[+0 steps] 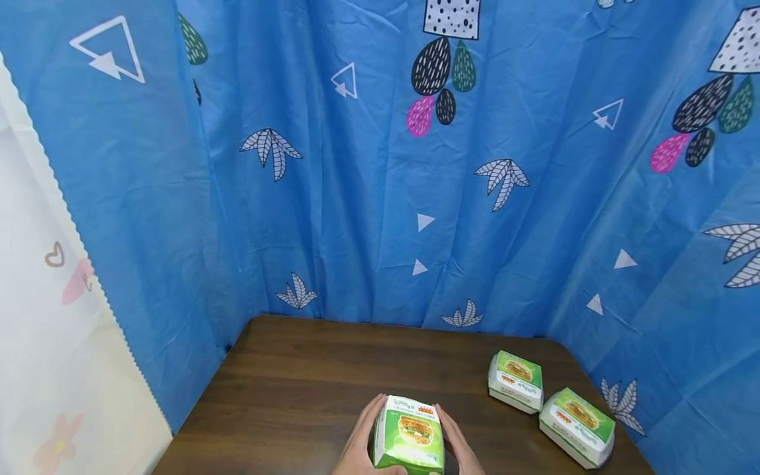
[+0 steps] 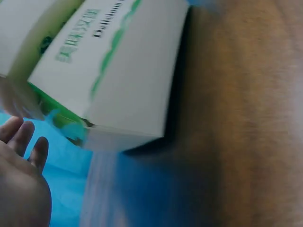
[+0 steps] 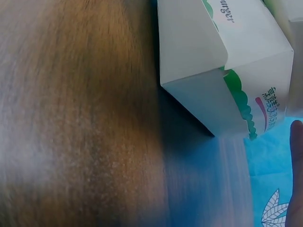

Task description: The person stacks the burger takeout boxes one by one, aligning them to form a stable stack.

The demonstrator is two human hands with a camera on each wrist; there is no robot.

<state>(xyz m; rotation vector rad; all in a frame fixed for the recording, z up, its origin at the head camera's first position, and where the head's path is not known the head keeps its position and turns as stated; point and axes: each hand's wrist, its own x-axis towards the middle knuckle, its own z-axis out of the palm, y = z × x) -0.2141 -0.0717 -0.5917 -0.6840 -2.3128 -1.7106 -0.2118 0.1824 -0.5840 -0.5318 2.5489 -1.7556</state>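
At the bottom middle of the head view, a green-and-white burger box [image 1: 412, 432] sits between my two hands. My left hand [image 1: 362, 445] holds its left side, fingers at the far edge and thumb at the near edge. From the right, my right hand [image 1: 458, 448] holds the opposite side the same way. Both wrist views show a white burger box [image 2: 137, 71] low over the wood, with part of another box [image 3: 294, 52] above it. Some left fingers [image 2: 35, 153] show beside the boxes in the left wrist view; in the right wrist view one finger [image 3: 297, 151] appears at the edge.
Two more burger boxes stand on the right of the dark wooden table [image 1: 332, 369]: a farther one [image 1: 515, 381] and a nearer one [image 1: 577, 425], close together. A blue patterned curtain [image 1: 368, 198] hangs behind and right; a white cloth [image 1: 53, 316] hangs at left.
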